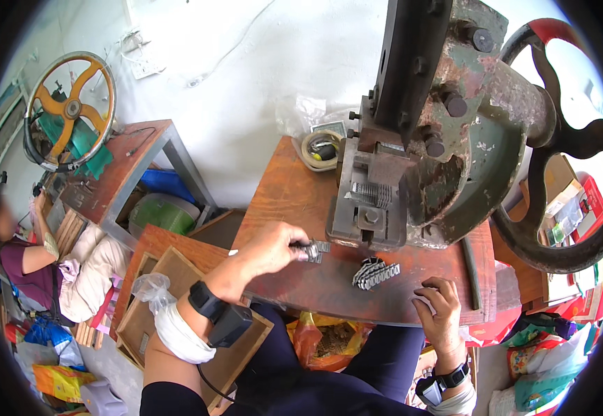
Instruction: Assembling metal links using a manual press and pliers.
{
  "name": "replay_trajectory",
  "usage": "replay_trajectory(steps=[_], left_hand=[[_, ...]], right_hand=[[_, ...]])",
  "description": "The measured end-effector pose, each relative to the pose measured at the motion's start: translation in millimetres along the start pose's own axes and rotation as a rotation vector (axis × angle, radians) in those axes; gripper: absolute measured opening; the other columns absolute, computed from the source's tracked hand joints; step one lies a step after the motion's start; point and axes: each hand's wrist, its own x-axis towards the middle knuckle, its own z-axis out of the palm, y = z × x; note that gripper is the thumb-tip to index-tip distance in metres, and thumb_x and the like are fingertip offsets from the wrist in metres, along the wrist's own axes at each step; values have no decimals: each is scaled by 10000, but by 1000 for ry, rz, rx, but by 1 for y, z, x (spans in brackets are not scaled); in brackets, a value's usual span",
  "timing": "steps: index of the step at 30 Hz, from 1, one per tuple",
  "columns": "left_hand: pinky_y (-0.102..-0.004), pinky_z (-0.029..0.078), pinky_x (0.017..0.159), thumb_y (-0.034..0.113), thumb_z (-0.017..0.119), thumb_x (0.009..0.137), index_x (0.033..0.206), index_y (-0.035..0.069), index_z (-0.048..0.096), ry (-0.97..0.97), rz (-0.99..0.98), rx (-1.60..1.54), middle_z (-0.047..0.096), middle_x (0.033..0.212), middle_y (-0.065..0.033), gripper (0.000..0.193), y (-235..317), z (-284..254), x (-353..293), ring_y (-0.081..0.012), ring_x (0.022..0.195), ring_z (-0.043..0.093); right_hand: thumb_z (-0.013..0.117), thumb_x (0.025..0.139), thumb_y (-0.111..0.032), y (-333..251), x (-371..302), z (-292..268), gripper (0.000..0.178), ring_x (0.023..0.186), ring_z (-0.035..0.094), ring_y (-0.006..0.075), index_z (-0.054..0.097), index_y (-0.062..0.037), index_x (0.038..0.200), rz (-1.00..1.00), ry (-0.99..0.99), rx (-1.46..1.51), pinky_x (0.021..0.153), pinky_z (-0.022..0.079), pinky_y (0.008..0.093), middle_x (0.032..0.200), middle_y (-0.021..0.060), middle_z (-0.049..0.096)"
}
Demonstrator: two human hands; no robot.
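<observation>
My left hand (268, 248) is closed on a few small grey metal strips (313, 251) just above the wooden table, left of the press. My right hand (442, 308) hovers by the table's front edge, its fingers loosely bent and apart, with nothing visible in it. Between the hands lies a small pile of ridged metal strips (376, 274). More strips (369, 194) lie in a row on the metal die (349, 218) of the hand press (471, 132), under its ram. How many strips my left hand holds is hidden by the fingers.
A dark spoked handwheel (551, 256) juts out at the press's right. A metal rod (471, 274) lies on the table's right side. Behind stands a round container (321, 151); wooden trays (176, 277) sit at left. Another person (27, 256) works near a yellow-spoked wheel (72, 107).
</observation>
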Motion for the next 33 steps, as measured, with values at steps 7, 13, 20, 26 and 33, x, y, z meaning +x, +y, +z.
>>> replay_trajectory(steps=[7, 13, 20, 26, 33], left_hand=[[-377, 434, 771, 57, 742, 652, 847, 56, 679, 241, 237, 149, 610, 902, -104, 205, -11, 24, 3, -295, 903, 545], [-385, 450, 717, 29, 718, 666, 874, 56, 673, 228, 26, 24, 599, 838, -106, 215, -7, 24, -13, -303, 841, 560], [-394, 433, 744, 60, 695, 645, 907, 129, 689, 498, 278, 328, 617, 825, -73, 271, -2, 42, -24, -274, 850, 564], [-400, 406, 796, 36, 622, 656, 863, 90, 679, 594, 281, 471, 657, 935, -107, 222, -5, 59, -31, -260, 879, 547], [-404, 421, 736, 35, 667, 638, 859, 100, 689, 556, 147, 287, 580, 845, -105, 232, -1, 55, -29, -301, 816, 541]], right_hand=[[681, 637, 14, -12, -1, 5, 226, 864, 536, 311, 624, -26, 852, 0, -9, 44, 738, 463, 384, 966, 131, 569], [699, 636, 0, -18, -1, 15, 231, 839, 538, 307, 629, -35, 853, -78, -65, 46, 725, 466, 381, 971, 126, 570], [694, 662, -21, -51, 26, 44, 232, 882, 551, 306, 625, -43, 882, -279, -171, 189, 756, 487, 376, 973, 119, 569], [693, 672, -36, -59, 24, 51, 238, 901, 549, 308, 618, -29, 898, -323, -207, 183, 775, 484, 379, 989, 129, 556], [697, 681, -48, -60, 22, 53, 230, 899, 549, 305, 618, -29, 897, -327, -207, 185, 776, 484, 380, 987, 128, 555]])
